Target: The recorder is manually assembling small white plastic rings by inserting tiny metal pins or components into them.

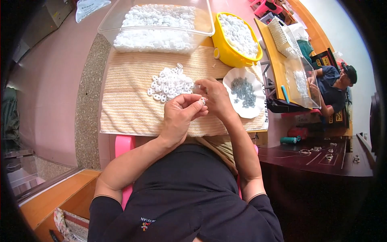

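Note:
My left hand (183, 111) is closed, pinching a small white plastic piece (202, 100) between thumb and forefinger. Close beside it is my right hand (216, 97), its fingers curled; whatever they hold, if anything, is too small to make out. Just beyond both hands, a loose pile of white oval plastic pieces with holes (171, 84) lies on a striped towel (125, 109). To the right of my right hand stands a white scalloped plate (246, 113) with many small dark grey parts (243, 92) in it.
A clear plastic bin (157, 39) of white pieces stands at the table's far side, beside a yellow basin (229, 58) also full of white pieces. At the right, another person (336, 86) sits at a table with a clear tray (304, 97). A dark tabletop (290, 155) lies at lower right.

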A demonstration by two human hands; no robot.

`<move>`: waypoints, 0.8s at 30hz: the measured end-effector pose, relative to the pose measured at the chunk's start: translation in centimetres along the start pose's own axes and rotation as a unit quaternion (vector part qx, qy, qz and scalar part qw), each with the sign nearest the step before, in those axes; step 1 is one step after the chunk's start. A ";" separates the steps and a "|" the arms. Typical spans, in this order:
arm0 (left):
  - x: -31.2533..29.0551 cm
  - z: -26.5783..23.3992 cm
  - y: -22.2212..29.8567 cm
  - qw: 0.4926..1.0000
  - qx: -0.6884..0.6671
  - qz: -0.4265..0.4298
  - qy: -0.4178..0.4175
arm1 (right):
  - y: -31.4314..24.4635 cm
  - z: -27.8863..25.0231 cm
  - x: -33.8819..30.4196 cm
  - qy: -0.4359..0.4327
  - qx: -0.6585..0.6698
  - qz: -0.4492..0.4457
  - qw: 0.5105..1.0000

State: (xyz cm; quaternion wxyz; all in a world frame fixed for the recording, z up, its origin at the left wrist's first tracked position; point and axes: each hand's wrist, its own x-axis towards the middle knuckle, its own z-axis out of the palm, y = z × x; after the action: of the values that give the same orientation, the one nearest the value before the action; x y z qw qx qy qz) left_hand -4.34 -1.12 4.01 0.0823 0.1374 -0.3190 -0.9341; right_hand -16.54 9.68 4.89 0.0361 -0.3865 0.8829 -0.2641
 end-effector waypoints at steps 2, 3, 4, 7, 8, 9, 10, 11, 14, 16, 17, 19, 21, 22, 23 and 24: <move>0.0 0.0 0.0 1.000 -0.001 0.000 -0.002 | 0.0 0.2 -0.1 0.012 -0.001 -0.003 1.000; 0.0 0.0 0.0 1.000 0.000 -0.001 -0.002 | 0.0 0.2 -0.1 0.023 -0.001 -0.006 1.000; 0.0 0.0 0.0 1.000 0.002 -0.002 -0.002 | -0.1 0.2 -0.2 0.024 -0.002 -0.006 1.000; 0.0 0.0 -0.1 1.000 0.004 -0.001 0.002 | -0.3 0.0 -0.3 0.022 -0.022 -0.002 1.000; 0.0 0.0 -0.1 1.000 0.004 0.000 0.001 | -0.5 -0.1 -0.3 0.014 -0.021 0.004 1.000; 0.0 0.0 -0.1 1.000 0.002 0.000 0.004 | -0.5 -0.1 -0.3 0.006 -0.018 0.010 1.000; 0.1 -0.1 -0.1 1.000 -0.001 0.001 0.006 | -0.4 -0.1 -0.4 0.005 -0.017 0.010 1.000; 0.2 -0.1 -0.1 1.000 0.000 0.001 0.007 | -0.1 -0.1 -0.5 0.011 0.003 0.004 1.000; 0.2 -0.2 0.0 1.000 0.003 0.003 0.009 | -0.3 -0.5 -0.9 0.016 0.031 0.015 0.999; 0.3 -0.3 0.0 1.000 0.001 0.005 0.009 | -0.2 -0.5 -1.1 0.016 0.042 0.030 0.999; 0.3 -0.3 0.0 1.000 0.001 0.005 0.009 | 0.1 -0.3 -1.2 0.038 0.033 0.000 0.999; 0.3 -0.4 -0.1 1.000 -0.006 0.009 0.008 | 0.4 0.0 -1.3 0.060 0.025 -0.030 0.997; 0.3 -0.5 -0.1 1.000 -0.008 0.006 0.007 | 0.3 0.3 -1.3 0.095 -0.053 -0.049 0.993; 0.4 -0.5 -0.1 1.000 -0.010 0.004 0.006 | 0.3 0.3 -1.4 0.095 -0.053 -0.048 0.993; 0.4 -0.5 -0.1 1.000 -0.009 0.003 0.006 | 0.3 0.3 -1.4 0.093 -0.085 -0.049 0.991; 0.4 -0.5 -0.1 1.000 -0.011 0.004 0.007 | 0.2 0.3 -1.4 0.090 -0.117 -0.051 0.988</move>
State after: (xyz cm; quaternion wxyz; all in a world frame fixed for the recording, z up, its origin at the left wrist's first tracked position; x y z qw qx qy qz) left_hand -4.54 -1.41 3.49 0.0901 0.1416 -0.3088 -0.9362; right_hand -15.61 10.67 4.29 -0.1025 -0.4069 0.8867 -0.1940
